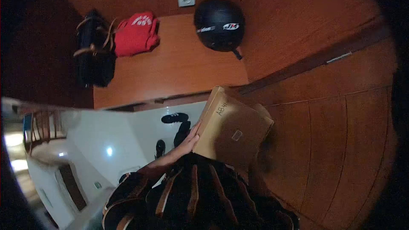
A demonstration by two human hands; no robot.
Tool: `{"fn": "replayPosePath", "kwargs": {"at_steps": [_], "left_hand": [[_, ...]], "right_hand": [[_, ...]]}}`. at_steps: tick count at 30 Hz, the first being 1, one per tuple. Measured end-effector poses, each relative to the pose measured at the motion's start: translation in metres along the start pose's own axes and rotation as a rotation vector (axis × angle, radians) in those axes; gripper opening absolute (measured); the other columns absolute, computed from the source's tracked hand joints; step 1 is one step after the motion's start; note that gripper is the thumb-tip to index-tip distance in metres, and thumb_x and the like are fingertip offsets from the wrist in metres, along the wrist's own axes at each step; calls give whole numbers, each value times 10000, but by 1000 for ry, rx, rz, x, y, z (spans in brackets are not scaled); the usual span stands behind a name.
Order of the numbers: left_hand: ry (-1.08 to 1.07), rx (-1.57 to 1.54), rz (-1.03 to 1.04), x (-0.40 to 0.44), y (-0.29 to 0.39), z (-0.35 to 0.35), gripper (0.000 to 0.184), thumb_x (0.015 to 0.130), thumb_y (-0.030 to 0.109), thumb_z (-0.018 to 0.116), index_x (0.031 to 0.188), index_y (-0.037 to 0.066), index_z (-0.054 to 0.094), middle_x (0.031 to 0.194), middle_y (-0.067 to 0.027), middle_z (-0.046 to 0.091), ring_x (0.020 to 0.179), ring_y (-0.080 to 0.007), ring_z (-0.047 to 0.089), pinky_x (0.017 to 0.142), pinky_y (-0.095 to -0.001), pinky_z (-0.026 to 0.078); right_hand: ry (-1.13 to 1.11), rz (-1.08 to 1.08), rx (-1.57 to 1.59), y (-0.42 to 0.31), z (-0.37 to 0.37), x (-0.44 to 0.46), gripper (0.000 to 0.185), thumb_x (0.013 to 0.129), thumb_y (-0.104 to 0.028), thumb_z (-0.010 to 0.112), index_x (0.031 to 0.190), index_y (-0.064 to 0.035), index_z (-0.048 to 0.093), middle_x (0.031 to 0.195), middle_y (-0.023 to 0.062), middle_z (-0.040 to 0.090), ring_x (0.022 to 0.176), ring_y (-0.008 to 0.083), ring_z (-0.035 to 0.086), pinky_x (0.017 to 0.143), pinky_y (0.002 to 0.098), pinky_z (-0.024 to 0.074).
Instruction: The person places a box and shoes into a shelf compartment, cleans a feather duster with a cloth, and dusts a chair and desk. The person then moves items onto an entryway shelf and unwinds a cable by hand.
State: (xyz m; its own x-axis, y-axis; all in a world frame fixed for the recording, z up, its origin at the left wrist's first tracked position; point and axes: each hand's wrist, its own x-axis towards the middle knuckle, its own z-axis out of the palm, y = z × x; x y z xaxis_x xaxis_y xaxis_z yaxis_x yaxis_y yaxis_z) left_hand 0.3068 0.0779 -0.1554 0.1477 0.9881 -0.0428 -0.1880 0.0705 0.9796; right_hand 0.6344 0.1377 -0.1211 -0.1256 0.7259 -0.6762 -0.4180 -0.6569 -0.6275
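L grip (194, 138) on cardbd box (232, 134) side, blk helmet (219, 25) on shelf (174, 64)

This looks like a room in a home. A wood shelf (179, 68) at the top has a black helmet (219, 25), a red cloth (136, 35) and a dark bag (94, 51). Shiny white floor (110, 132) shows at the lower left.

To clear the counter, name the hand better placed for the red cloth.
Left hand, likely: it holds the cardboard box by its left edge, nearer the red cloth; the right is hidden.
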Motion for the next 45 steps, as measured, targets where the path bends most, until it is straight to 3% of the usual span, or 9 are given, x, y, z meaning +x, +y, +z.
{"fn": "replayPosePath", "kwargs": {"at_steps": [10, 17, 19, 21, 25, 29, 36, 41, 45], "left_hand": [[184, -69, -69, -60, -75, 35, 613, 969, 363, 286, 1444, 23, 98, 1497, -162, 112, 1393, -280, 64, 1122, -368, 60], [198, -209, -6, -40, -115, -30, 686, 951, 481, 261, 1440, 20, 126, 1485, -142, 172, 1381, -251, 120, 1117, -361, 105], [243, -186, -58, -36, -181, -64, 719, 936, 527, 262, 1439, 27, 144, 1477, -126, 203, 1372, -234, 150, 1111, -363, 135], [253, -245, -114, -23, -164, -89, 708, 937, 532, 239, 1441, 43, 155, 1474, -110, 218, 1366, -225, 167, 1108, -364, 144], [253, -388, -233, -11, -283, -172, 634, 960, 487, 202, 1449, 85, 160, 1460, -104, 258, 1348, -224, 222, 1098, -368, 178], [316, -342, -386, 4, -330, -234, 623, 960, 502, 201, 1417, 86, 279, 1392, -111, 385, 1264, -240, 385, 1051, -378, 289], [391, -431, -290, -5, -428, -301, 780, 890, 658, 221, 1407, 78, 298, 1386, -136, 397, 1259, -256, 401, 1035, -394, 318], [528, -400, -323, -9, -419, -310, 817, 866, 693, 237, 1408, 85, 298, 1393, -144, 386, 1267, -262, 393, 1036, -405, 318], [500, -384, -267, -6, -416, -326, 784, 878, 672, 244, 1404, 96, 312, 1387, -137, 398, 1257, -262, 409, 1037, -395, 323]], "right_hand": [[-163, 164, -135, 33, -30, 47, 625, 930, -549, 320, 1281, -46, 438, 1188, 102, 541, 1054, 232, 531, 894, 372, 438], [-228, 252, -176, 114, -23, 135, 634, 929, -557, 317, 1285, -45, 435, 1189, 100, 540, 1062, 234, 525, 905, 369, 428], [-257, 273, -172, 142, -24, 168, 637, 929, -559, 317, 1286, -45, 434, 1190, 99, 540, 1064, 234, 524, 909, 368, 426], [-291, 281, -177, 174, -19, 211, 640, 929, -562, 316, 1287, -45, 433, 1190, 99, 540, 1067, 234, 522, 912, 367, 423], [-355, 298, -171, 233, -16, 296, 645, 928, -566, 314, 1290, -45, 431, 1191, 97, 539, 1071, 235, 519, 918, 366, 418], [-438, 307, -170, 282, -5, 376, 650, 928, -571, 313, 1292, -44, 429, 1192, 96, 539, 1076, 236, 516, 925, 364, 412], [-570, 340, -142, 349, 19, 475, 660, 928, -578, 310, 1296, -43, 425, 1193, 94, 538, 1084, 237, 511, 936, 361, 403], [-570, 342, -191, 394, 41, 550, 699, 917, -605, 294, 1334, -52, 387, 1271, 92, 487, 1146, 238, 468, 958, 374, 385], [-633, 290, -224, 388, 70, 532, 741, 905, -633, 275, 1377, -65, 341, 1365, 93, 414, 1223, 239, 410, 982, 392, 363]]}}
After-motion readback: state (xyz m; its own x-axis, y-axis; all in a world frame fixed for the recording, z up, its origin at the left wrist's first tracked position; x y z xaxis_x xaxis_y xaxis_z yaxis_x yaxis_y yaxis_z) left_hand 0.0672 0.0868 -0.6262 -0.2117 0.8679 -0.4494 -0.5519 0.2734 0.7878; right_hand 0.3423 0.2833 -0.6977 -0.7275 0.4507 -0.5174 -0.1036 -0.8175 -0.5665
